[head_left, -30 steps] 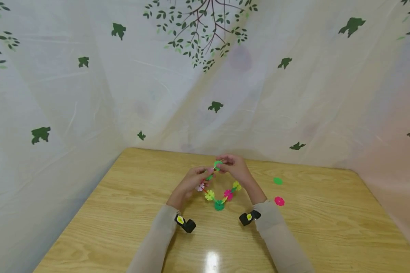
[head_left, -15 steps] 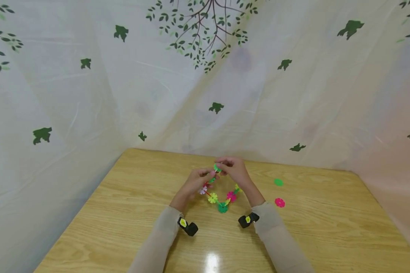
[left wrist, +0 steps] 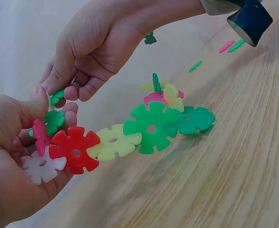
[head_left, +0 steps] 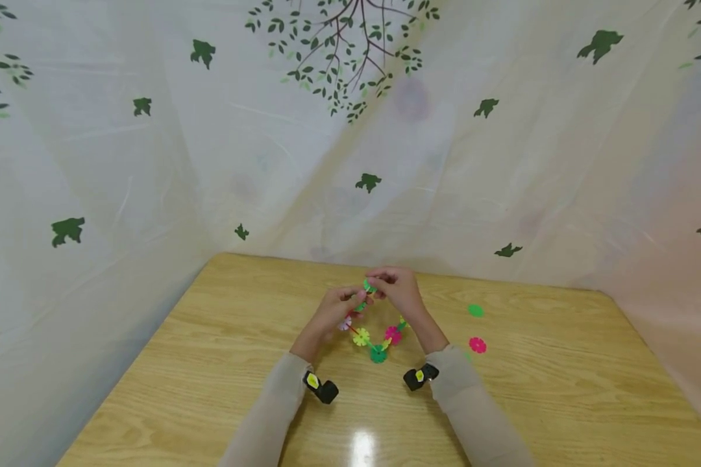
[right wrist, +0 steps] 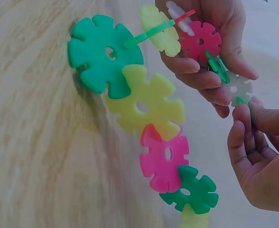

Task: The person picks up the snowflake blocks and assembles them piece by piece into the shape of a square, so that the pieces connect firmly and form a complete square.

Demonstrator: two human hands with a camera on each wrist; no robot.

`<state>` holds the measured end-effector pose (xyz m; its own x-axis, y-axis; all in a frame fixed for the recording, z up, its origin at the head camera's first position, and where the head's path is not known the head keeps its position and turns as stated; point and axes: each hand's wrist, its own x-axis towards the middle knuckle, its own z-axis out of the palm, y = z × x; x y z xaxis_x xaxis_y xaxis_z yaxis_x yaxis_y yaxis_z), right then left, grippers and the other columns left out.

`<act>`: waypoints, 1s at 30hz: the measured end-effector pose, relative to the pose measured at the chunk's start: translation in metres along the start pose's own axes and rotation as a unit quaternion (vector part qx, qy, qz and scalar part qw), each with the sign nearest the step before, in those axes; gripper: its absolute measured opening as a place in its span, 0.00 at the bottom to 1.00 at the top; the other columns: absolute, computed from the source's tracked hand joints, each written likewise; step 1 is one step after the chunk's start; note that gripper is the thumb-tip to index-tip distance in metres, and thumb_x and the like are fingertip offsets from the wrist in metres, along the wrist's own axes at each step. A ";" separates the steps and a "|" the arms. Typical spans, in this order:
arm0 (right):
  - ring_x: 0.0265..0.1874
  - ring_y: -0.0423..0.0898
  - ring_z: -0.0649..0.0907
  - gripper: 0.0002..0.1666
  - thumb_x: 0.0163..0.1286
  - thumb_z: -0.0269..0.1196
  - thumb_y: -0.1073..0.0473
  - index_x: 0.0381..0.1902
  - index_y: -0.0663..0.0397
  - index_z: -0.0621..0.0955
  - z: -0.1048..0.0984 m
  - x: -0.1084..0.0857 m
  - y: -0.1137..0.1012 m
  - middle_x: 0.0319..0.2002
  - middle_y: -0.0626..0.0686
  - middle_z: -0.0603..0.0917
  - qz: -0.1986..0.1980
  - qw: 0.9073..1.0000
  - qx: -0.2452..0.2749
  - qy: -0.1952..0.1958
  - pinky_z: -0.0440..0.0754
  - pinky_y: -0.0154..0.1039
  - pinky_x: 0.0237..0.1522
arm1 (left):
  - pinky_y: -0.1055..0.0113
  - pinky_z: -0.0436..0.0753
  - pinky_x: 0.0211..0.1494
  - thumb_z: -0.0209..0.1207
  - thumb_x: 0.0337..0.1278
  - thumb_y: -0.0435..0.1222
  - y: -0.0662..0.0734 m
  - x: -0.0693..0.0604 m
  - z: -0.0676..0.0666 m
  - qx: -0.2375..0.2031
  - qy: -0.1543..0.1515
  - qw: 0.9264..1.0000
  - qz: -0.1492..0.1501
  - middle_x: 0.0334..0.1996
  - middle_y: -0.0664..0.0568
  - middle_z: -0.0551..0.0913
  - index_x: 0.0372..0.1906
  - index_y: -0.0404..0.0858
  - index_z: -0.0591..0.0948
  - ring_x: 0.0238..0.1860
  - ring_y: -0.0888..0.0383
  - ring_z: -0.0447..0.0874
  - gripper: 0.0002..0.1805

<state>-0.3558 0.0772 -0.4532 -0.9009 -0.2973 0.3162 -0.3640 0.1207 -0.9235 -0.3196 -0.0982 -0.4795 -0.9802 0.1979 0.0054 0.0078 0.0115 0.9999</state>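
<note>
Flower-disc chain [left wrist: 144,121] is curving in a loose loop between your hands, over the far half of the tabletop [head_left: 152,389], between 5 and 6 o'clock from the head view's centre. Compared with a second ago, its bow is sitting slightly more toward 4 o'clock, and the yellow disc [right wrist: 195,219] by your right wrist is showing more edge to the head camera. Your right sleeve [head_left: 473,402] is resting a touch further toward 9 o'clock, so a pale green disc [head_left: 468,356] is peeping out beside it.

The held end is pointing toward 12 o'clock. From your left hand [head_left: 333,306], the chain is running toward 4 o'clock to a teal disc [right wrist: 94,69], then bending up toward 1 o'clock; its long axis is following that curve, not a straight line. Your left hand is gripping the chain near the held end. Your right hand [head_left: 403,288] is pinching a green disc [head_left: 369,285] there; you cannot tell whether it is fully slotted. Around 3 o'clock, a loose green disc [head_left: 476,311] and a pink disc [head_left: 477,345] are lying well apart from the chain.
</note>
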 end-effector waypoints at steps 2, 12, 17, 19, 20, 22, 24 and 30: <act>0.19 0.39 0.82 0.12 0.70 0.66 0.67 0.44 0.74 0.86 0.001 0.000 0.000 0.32 0.70 0.86 -0.001 1.000 0.000 0.003 0.81 0.29 0.26 | 0.62 0.88 0.48 0.55 0.76 0.37 0.001 0.000 0.000 0.000 0.008 1.000 0.001 0.41 0.47 0.90 0.54 0.25 0.83 0.49 0.46 0.83 0.18; 0.25 0.39 0.84 0.17 0.74 0.64 0.63 0.52 0.74 0.83 -0.007 0.002 -0.004 0.35 0.60 0.88 0.043 0.998 0.014 -0.039 0.86 0.32 0.34 | 0.68 0.86 0.46 0.58 0.74 0.41 0.005 -0.001 -0.002 -0.018 0.002 1.000 -0.022 0.44 0.49 0.89 0.57 0.28 0.82 0.53 0.46 0.83 0.20; 0.30 0.38 0.85 0.17 0.78 0.58 0.63 0.57 0.70 0.82 -0.013 0.002 -0.006 0.46 0.70 0.85 0.047 0.995 0.006 -0.083 0.87 0.32 0.39 | 0.68 0.86 0.47 0.60 0.72 0.44 0.003 0.001 -0.004 -0.034 -0.005 0.999 -0.033 0.47 0.49 0.88 0.60 0.31 0.81 0.58 0.42 0.81 0.22; 0.31 0.38 0.85 0.18 0.79 0.56 0.64 0.59 0.70 0.81 -0.015 0.002 -0.006 0.48 0.72 0.84 0.046 0.994 0.001 -0.096 0.87 0.34 0.40 | 0.68 0.86 0.46 0.60 0.72 0.44 0.002 0.001 -0.004 -0.038 -0.005 0.999 -0.037 0.47 0.48 0.88 0.61 0.33 0.81 0.58 0.42 0.82 0.22; 0.31 0.38 0.85 0.18 0.80 0.55 0.64 0.59 0.70 0.80 -0.016 0.002 -0.005 0.48 0.72 0.84 0.046 0.994 -0.002 -0.102 0.88 0.36 0.41 | 0.67 0.86 0.46 0.60 0.72 0.44 0.002 0.001 -0.005 -0.040 -0.004 0.998 -0.038 0.48 0.48 0.88 0.62 0.34 0.80 0.57 0.43 0.82 0.23; 0.31 0.40 0.85 0.19 0.80 0.54 0.63 0.61 0.70 0.79 -0.016 0.002 -0.005 0.47 0.72 0.83 0.046 0.993 -0.009 -0.109 0.89 0.42 0.43 | 0.67 0.85 0.46 0.60 0.72 0.44 0.002 0.000 -0.005 -0.042 -0.002 0.998 -0.040 0.48 0.48 0.88 0.63 0.36 0.79 0.55 0.44 0.83 0.22; 0.32 0.46 0.86 0.19 0.81 0.54 0.63 0.61 0.70 0.79 -0.016 0.002 -0.004 0.46 0.70 0.84 0.046 0.992 -0.019 -0.113 0.89 0.52 0.45 | 0.66 0.85 0.46 0.60 0.72 0.43 0.002 0.000 -0.005 -0.044 -0.003 0.998 -0.040 0.49 0.46 0.88 0.64 0.36 0.79 0.51 0.47 0.84 0.22; 0.39 0.69 0.85 0.19 0.81 0.53 0.63 0.64 0.65 0.79 -0.016 0.001 -0.004 0.43 0.67 0.86 0.053 0.991 -0.044 -0.117 0.85 0.64 0.47 | 0.65 0.85 0.46 0.60 0.71 0.41 0.001 0.000 -0.005 -0.041 0.006 0.999 -0.036 0.52 0.46 0.85 0.63 0.37 0.79 0.48 0.51 0.84 0.21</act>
<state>-0.3590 0.0915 -0.4458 -0.8598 -0.4884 0.1493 -0.2982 0.2429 -0.9231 -0.3206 -0.1028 -0.4788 -0.9799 0.1883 -0.0659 -0.0774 -0.0546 0.9955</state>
